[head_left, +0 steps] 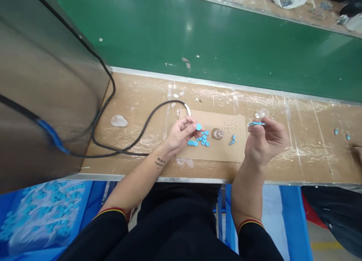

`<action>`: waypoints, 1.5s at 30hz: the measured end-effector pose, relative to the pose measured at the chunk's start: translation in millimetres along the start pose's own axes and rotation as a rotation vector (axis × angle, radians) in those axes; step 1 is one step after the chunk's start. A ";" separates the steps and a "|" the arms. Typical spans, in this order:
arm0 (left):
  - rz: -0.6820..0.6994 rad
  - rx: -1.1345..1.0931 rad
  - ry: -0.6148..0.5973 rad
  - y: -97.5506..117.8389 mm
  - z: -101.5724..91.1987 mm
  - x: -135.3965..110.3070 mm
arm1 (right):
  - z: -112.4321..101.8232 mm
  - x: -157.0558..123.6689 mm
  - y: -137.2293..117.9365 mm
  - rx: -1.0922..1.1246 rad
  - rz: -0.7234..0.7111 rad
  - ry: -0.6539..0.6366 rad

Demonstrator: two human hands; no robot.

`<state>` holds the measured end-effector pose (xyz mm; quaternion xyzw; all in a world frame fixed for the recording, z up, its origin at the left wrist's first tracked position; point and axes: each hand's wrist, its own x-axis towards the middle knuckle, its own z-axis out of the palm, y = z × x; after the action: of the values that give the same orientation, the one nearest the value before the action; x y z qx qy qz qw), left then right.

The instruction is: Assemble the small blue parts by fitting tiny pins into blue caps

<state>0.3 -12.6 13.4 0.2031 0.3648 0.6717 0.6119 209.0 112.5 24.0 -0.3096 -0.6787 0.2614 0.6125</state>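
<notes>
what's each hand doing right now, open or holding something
Left hand: pinched shut on a small round blue disc.
Right hand: closed on a thin blue-handled tool.

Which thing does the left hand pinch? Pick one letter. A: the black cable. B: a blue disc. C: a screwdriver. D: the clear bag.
B: the left hand holds a small blue disc at its fingertips, just above the pile of blue discs on the cardboard sheet.
</notes>
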 end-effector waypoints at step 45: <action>0.019 0.116 0.057 -5.7 4.6 -3.1 | 44.0 -21.3 -32.7 0.091 -0.301 -0.522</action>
<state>8.0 -14.6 12.7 0.2224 0.4185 0.6607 0.5821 163.2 75.9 28.8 -0.0999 -0.8391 0.2686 0.4625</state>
